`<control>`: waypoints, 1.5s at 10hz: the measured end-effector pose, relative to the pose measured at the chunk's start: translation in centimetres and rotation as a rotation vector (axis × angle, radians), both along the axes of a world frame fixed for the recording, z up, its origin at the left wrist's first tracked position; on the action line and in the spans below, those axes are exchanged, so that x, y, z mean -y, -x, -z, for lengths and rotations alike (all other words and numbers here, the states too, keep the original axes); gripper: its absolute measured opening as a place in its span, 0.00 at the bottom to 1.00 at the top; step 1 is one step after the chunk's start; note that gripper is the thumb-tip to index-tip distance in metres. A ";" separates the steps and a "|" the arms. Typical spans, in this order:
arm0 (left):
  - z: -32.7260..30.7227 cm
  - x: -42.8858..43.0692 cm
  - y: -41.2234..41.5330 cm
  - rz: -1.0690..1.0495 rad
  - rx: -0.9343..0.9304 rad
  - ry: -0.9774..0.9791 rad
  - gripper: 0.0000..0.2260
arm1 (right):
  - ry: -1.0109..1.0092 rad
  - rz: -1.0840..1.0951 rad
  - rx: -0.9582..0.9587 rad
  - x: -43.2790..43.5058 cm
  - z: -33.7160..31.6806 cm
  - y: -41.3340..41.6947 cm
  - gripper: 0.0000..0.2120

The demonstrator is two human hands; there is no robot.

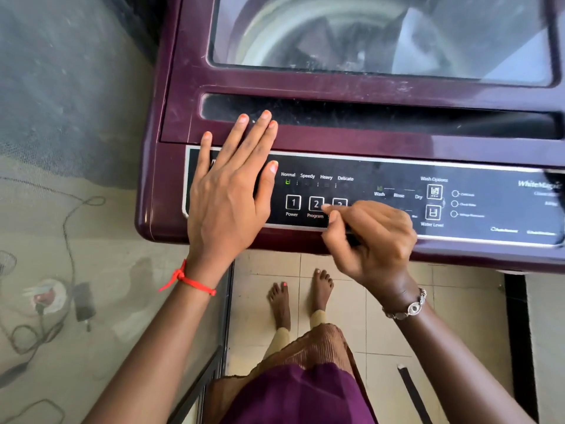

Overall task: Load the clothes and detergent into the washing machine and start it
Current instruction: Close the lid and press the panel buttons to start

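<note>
Maroon washing machine (397, 142) stands before me, lid (382, 41) down. I lay my left hand (229, 191) flat and empty on the panel (382, 175), likely to steady myself. My right hand (373, 240), curled on nothing, puts its forefinger beside the Program button (315, 204).

The left hand (227, 191) lies flat, palm down, fingers straight; the right hand (371, 240) is curled, forefinger (329, 207) poking out leftward.

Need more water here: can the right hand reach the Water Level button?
Probably yes: the right hand hovers at the control panel, and the Water Level button lies uncovered just beside it, nothing between.
</note>
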State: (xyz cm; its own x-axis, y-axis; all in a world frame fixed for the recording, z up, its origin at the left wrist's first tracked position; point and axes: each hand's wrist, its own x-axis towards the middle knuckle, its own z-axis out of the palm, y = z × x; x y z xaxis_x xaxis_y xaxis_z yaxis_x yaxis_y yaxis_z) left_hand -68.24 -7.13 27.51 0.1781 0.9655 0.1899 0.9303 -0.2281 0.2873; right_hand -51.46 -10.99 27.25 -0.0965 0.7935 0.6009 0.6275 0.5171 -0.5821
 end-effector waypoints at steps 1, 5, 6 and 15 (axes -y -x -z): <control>-0.1 0.1 0.0 0.006 0.000 -0.001 0.20 | 0.058 0.106 -0.174 0.1 -0.7 -0.2 0.15; 0.6 -0.2 0.0 0.012 -0.003 0.006 0.20 | 0.035 0.382 -0.042 0.2 0.0 -6.8 0.14; 0.8 -0.3 0.1 0.015 -0.005 0.007 0.20 | 0.056 0.393 0.028 0.1 0.4 -8.0 0.14; 1.0 -1.1 -1.2 -0.016 0.011 -0.046 0.19 | -0.028 0.431 0.308 -1.5 1.6 -8.7 0.18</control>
